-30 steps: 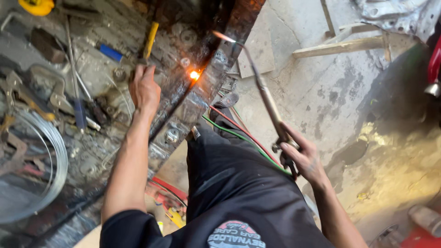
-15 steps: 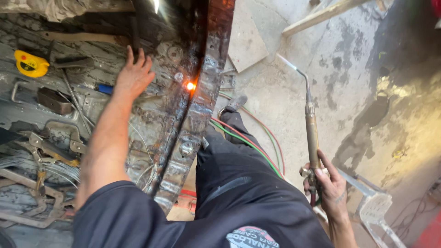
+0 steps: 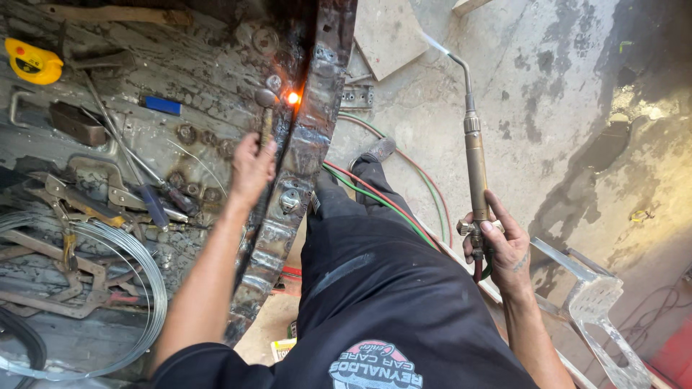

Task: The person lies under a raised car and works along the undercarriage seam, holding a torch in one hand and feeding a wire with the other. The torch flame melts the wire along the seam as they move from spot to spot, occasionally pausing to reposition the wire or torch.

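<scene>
I judge I'm mid-shaping: my left hand grips what looks like a small hammer at the glowing spot on the rusty panel seam, my right hand holds the lit torch aside, so next come careful taps.

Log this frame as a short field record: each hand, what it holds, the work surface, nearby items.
left hand: grips small wooden-handled hammer, its head beside glowing orange spot
right hand: holds lit brass gas torch, flame pointed away over concrete floor
work surface: rusty dented sheet-metal panel
nearby: yellow tape measure, coil of grey wire, red and green hoses
</scene>
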